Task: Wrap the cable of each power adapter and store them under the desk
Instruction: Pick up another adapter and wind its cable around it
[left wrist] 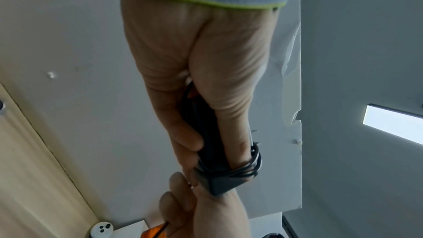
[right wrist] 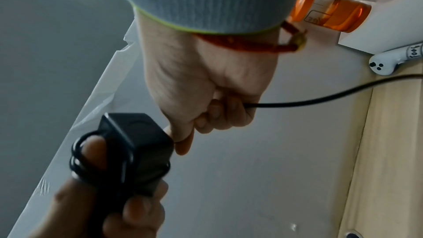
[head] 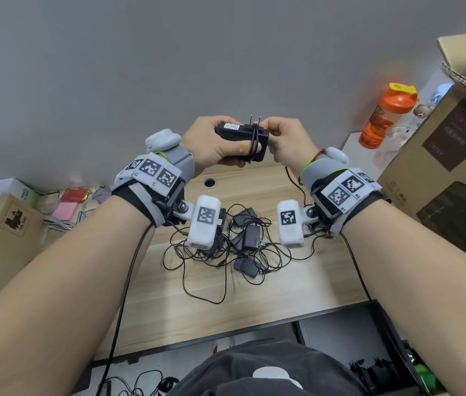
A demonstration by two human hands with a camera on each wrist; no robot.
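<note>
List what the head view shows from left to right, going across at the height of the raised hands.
Left hand → power adapter with cable loops wound round it → right hand → orange bottle → cardboard box.

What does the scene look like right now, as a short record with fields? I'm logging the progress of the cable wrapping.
held item: black power adapter, prongs up, above the desk
left hand: grips the adapter body, thumb under the cable loops
right hand: pinches the cable by the adapter's end
wrap state: several loops around the body; the rest trails down to the desk
still to do: pile of unwrapped adapters with tangled cables
nearby: orange bottle, cardboard boxes
</note>
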